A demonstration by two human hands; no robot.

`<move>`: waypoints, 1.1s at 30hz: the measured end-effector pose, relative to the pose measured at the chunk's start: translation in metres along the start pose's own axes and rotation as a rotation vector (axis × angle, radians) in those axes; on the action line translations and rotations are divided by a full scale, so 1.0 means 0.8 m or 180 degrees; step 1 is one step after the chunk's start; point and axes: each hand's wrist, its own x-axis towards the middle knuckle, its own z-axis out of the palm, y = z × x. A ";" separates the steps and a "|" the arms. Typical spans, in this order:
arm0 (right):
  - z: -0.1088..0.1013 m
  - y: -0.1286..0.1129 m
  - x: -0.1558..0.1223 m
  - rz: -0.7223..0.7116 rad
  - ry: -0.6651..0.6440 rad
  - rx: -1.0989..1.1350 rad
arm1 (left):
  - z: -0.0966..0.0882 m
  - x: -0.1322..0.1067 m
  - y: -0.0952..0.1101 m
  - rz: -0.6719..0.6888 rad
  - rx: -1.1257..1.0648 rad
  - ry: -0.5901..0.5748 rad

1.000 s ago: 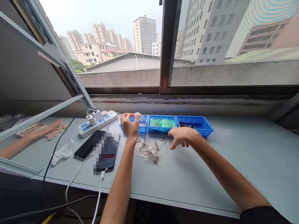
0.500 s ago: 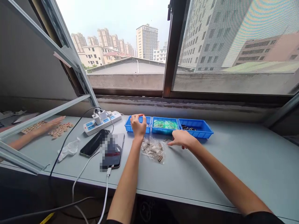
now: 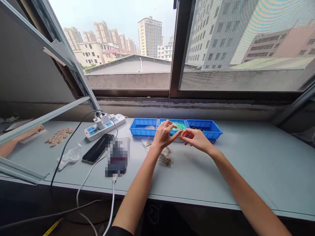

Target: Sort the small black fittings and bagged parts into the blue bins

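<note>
As our left hand and right hand touch fingertips mid-frame over the part-filled bag, we cannot tell whether either grip pinches anything.

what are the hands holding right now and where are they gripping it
Cannot be told: the left hand and right hand meet fingertip to fingertip before the middle blue tray, perhaps pinching something small and clear.

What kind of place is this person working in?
Probably a small parts-assembly bench by a window: blue trays of tiny components, clear bags of parts, and a power strip on a grey worktop.
</note>
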 end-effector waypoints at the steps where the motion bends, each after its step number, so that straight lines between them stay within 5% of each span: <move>1: 0.000 -0.002 0.001 -0.0054 0.0154 0.0215 | 0.001 0.001 -0.001 -0.0031 -0.0031 -0.0011; 7: 0.006 -0.006 0.006 -0.0215 0.0456 0.1138 | 0.002 0.007 -0.004 -0.0270 -0.0829 0.0299; 15: 0.009 -0.006 0.004 -0.1044 0.1231 0.0427 | -0.008 0.011 0.003 -0.0536 -0.1258 0.0193; 19: 0.017 -0.007 0.006 -0.0842 0.1554 0.0676 | -0.005 0.010 0.000 -0.0727 -0.1276 0.0354; 23: 0.024 -0.003 0.007 -0.0641 0.1436 0.0772 | -0.003 0.010 -0.012 -0.1041 -0.0947 0.0474; 27: 0.025 0.000 0.005 -0.0714 0.1431 -0.0221 | -0.012 0.010 -0.036 -0.1615 -0.0349 0.0996; 33: 0.035 -0.001 -0.001 -0.0972 0.0299 -0.1264 | -0.037 -0.001 -0.067 -0.2322 0.0413 0.1587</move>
